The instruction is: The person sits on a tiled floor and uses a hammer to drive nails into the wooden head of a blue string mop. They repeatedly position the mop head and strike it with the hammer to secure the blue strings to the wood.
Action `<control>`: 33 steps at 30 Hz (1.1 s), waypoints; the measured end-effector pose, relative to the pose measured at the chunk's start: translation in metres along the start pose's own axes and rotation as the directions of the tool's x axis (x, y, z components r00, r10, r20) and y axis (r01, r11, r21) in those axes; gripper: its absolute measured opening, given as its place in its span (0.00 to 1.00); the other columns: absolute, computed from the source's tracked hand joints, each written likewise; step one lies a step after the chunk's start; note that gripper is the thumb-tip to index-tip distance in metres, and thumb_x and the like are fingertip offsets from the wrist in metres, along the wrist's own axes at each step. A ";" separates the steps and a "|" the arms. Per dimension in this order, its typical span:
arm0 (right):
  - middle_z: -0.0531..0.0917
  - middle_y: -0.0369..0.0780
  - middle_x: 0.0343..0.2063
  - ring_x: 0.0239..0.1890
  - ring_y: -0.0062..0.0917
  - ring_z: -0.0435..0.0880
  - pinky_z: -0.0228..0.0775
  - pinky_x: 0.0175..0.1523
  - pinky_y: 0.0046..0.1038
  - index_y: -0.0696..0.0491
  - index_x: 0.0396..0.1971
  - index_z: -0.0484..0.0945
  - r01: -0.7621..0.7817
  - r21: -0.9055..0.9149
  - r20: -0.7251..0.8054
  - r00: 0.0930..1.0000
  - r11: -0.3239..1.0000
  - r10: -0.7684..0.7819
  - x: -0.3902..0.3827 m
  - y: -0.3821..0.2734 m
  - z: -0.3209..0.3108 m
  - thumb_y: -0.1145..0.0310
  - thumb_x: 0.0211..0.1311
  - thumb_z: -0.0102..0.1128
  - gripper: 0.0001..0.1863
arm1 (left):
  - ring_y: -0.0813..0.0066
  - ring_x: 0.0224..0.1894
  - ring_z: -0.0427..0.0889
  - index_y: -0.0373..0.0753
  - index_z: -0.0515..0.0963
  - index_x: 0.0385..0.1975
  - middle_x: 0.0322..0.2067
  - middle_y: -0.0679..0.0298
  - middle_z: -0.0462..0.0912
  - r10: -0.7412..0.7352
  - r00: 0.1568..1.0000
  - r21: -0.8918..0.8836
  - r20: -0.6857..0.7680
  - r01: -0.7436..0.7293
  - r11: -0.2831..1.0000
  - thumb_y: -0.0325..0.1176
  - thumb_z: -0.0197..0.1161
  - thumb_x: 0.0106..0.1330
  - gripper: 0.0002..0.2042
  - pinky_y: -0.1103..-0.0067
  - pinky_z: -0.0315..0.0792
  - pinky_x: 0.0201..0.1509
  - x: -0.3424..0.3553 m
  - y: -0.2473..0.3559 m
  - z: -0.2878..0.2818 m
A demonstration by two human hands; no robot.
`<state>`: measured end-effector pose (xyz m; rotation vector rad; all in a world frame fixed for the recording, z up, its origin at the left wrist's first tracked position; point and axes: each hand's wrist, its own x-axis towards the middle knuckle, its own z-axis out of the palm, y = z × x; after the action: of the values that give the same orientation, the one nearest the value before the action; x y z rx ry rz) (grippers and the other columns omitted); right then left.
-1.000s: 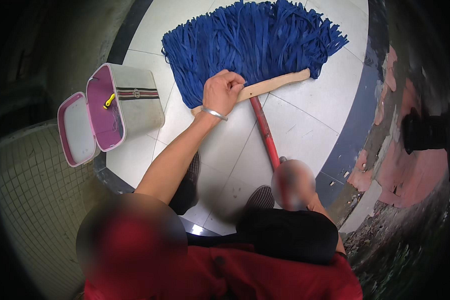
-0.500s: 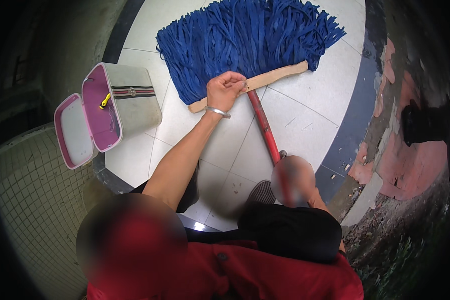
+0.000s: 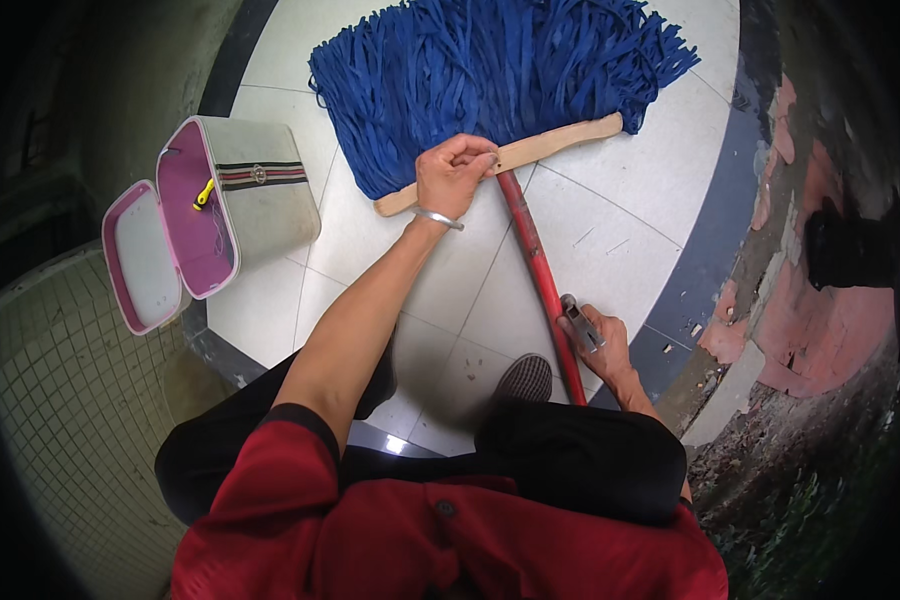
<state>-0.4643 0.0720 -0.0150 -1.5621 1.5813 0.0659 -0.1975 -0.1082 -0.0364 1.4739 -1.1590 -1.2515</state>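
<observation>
A mop with a thick head of blue cloth strips (image 3: 490, 75) lies on the floor ahead of me. Its wooden crossbar (image 3: 560, 143) runs along the near edge, slightly slanted, and a red pole (image 3: 537, 260) comes from it toward my right knee. My left hand (image 3: 452, 178) rests at the crossbar near the pole's top, thumb and fingertips pinched together; anything small between them cannot be made out. Beside the pole, my right hand (image 3: 607, 352) is closed around a hammer (image 3: 582, 325); its metal head shows above the fingers, and its handle is hidden.
At left stands a grey-white bin (image 3: 270, 212) with a pink inside and its lid (image 3: 148, 258) hanging open. A yellow-handled tool (image 3: 204, 194) lies in it. Dark border tiles (image 3: 705, 240) and broken reddish plaster (image 3: 820, 330) lie at right. My shoe (image 3: 525, 380) is near the pole.
The hammer head and right-hand fingers, blurred before, now show clearly. My left hand keeps its pinch at the crossbar. The whole view has shifted slightly.
</observation>
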 end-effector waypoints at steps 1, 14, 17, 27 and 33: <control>0.77 0.48 0.18 0.22 0.43 0.79 0.71 0.30 0.37 0.56 0.29 0.76 0.030 0.035 -0.040 0.999 0.999 -0.029 0.000 0.001 0.001 0.54 0.67 0.62 0.18 | 0.85 0.27 0.82 0.33 0.84 0.34 0.26 0.66 0.85 0.030 1.000 0.018 -0.003 -0.030 0.999 0.21 0.64 0.62 0.04 0.87 0.76 0.32 0.000 0.000 0.001; 0.76 0.48 0.14 0.20 0.49 0.78 0.69 0.28 0.43 0.55 0.27 0.75 0.102 0.072 -0.126 0.988 0.992 -0.093 0.000 0.007 0.006 0.53 0.65 0.64 0.20 | 0.84 0.26 0.81 0.34 0.83 0.33 0.24 0.67 0.83 0.267 0.962 0.217 0.059 -0.274 0.937 0.20 0.63 0.62 0.03 0.86 0.75 0.32 -0.001 0.001 0.002; 0.77 0.48 0.16 0.21 0.47 0.79 0.69 0.28 0.42 0.54 0.29 0.75 0.156 0.147 -0.167 0.977 0.977 -0.131 -0.003 0.013 0.006 0.55 0.64 0.66 0.17 | 0.85 0.26 0.81 0.34 0.83 0.33 0.24 0.67 0.84 0.236 0.971 0.178 0.044 -0.240 0.954 0.20 0.63 0.63 0.03 0.86 0.75 0.32 -0.001 -0.003 0.002; 0.72 0.41 0.15 0.17 0.23 0.70 0.63 0.25 0.29 0.58 0.45 0.79 0.031 0.381 -0.247 0.966 0.924 0.070 -0.022 0.016 0.004 0.64 0.66 0.63 0.15 | 0.80 0.28 0.84 0.34 0.82 0.34 0.30 0.63 0.85 0.270 0.960 0.182 0.074 -0.280 0.943 0.20 0.64 0.62 0.04 0.83 0.77 0.33 -0.002 -0.003 0.005; 0.71 0.27 0.16 0.16 0.09 0.65 0.54 0.21 0.17 0.57 0.38 0.76 0.275 0.529 -0.263 0.953 0.803 -0.153 0.035 -0.086 -0.084 0.63 0.73 0.56 0.12 | 0.78 0.28 0.83 0.34 0.82 0.34 0.29 0.63 0.83 0.327 0.941 0.232 0.091 -0.340 0.911 0.20 0.64 0.62 0.04 0.83 0.76 0.32 -0.001 -0.009 -0.005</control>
<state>-0.4319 -0.0231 0.0597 -1.2834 1.3894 -0.6594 -0.1918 -0.1051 -0.0445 1.3483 -1.5713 -0.9384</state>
